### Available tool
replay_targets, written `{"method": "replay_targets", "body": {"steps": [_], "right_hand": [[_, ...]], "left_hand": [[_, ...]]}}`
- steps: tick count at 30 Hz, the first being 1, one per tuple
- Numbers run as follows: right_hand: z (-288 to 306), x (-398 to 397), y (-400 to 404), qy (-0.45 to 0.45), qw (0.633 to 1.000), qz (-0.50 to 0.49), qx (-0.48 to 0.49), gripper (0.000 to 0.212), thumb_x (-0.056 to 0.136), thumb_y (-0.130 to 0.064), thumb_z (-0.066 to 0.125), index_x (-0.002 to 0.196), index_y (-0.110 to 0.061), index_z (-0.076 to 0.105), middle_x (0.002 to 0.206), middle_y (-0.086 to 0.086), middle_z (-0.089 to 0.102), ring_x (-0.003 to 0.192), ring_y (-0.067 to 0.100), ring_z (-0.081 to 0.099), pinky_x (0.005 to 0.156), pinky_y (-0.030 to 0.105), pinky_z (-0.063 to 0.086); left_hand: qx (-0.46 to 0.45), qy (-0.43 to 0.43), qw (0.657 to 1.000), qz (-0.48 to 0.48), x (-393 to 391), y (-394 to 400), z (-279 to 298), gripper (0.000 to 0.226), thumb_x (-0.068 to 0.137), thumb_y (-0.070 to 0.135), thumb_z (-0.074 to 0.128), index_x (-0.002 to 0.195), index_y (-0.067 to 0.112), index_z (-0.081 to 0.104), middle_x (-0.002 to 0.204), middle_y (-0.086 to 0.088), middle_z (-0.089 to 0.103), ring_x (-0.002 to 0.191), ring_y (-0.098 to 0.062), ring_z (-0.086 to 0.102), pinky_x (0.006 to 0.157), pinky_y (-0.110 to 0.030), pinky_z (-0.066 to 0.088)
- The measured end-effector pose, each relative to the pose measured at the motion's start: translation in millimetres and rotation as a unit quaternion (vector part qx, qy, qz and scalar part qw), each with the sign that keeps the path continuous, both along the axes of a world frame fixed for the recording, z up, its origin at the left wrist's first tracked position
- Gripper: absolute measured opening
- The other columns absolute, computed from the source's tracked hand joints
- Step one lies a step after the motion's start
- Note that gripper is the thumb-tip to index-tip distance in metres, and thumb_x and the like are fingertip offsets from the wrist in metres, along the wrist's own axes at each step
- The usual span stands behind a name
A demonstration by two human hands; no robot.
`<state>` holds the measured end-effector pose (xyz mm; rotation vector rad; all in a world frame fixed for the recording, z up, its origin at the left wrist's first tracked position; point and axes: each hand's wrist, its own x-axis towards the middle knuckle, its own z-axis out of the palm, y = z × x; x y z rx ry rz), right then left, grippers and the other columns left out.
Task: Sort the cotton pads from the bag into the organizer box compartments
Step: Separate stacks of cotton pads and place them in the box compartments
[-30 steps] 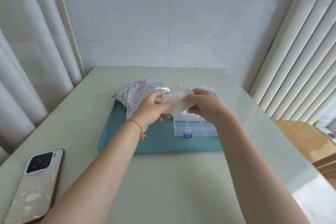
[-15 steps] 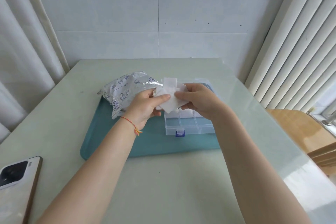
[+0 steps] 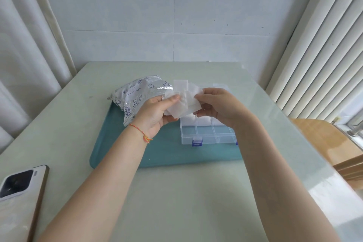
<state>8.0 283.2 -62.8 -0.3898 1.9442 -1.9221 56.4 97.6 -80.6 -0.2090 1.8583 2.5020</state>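
Observation:
Both hands hold a small fanned bunch of white square cotton pads above the far part of the clear organizer box. My left hand pinches the bunch from the left, my right hand pinches it from the right. The box has blue latches and stands open on a teal tray; its far compartments hold white pads, its near row looks empty. The silver printed bag lies on the tray's far left corner, behind my left hand.
A phone lies face down at the table's near left edge. Curtains hang on the left, vertical blinds on the right, a tiled wall behind. A wooden surface stands past the table's right edge.
The pads have been spread wider between my two hands, which have drawn slightly apart. The head camera has shifted, so the phone shows more fully again.

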Motion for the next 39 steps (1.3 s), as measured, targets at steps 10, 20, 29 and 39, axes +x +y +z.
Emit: {"method": "replay_targets", "body": {"steps": [10,20,29,39], "right_hand": [[0,6,-8,0.061,0.990,-0.068,0.107,0.011,0.092,-0.022,0.066,0.088,-0.013,0.069,0.074,0.000,0.062,0.063,0.014,0.055,0.054,0.023,0.045],[2,-8,-2,0.073,0.944,-0.318,0.052,0.010,0.092,-0.024,0.064,0.089,-0.016,0.068,0.075,-0.001,0.063,0.065,0.014,0.058,0.053,0.024,0.048],[7,9,-21,0.058,0.985,-0.160,-0.030,0.011,0.093,-0.016,0.066,0.088,-0.006,0.064,0.060,0.001,0.056,0.043,0.011,0.043,0.039,0.019,0.030],[12,14,-19,0.098,0.985,-0.095,0.107,0.031,0.081,-0.017,0.080,0.107,-0.015,0.065,0.088,0.012,0.067,0.070,0.018,0.061,0.063,0.028,0.050]], "left_hand": [[-0.123,-0.006,0.988,-0.094,2,-3,-4,0.002,0.090,0.013,0.067,0.090,0.011,0.068,0.075,-0.002,0.071,0.063,-0.011,0.064,0.051,-0.022,0.049],[-0.072,0.001,0.997,0.040,-3,-2,-6,0.006,0.091,0.009,0.066,0.086,0.010,0.068,0.074,-0.003,0.068,0.057,-0.008,0.064,0.049,-0.021,0.052],[0.059,-0.005,0.998,-0.003,-4,5,1,0.017,0.097,0.009,0.053,0.110,0.006,0.063,0.082,-0.005,0.067,0.073,-0.014,0.065,0.060,-0.029,0.058],[0.098,-0.001,0.995,0.001,-6,7,-2,0.016,0.097,0.001,0.052,0.105,0.008,0.065,0.085,-0.006,0.072,0.074,-0.014,0.070,0.061,-0.025,0.058]]}}
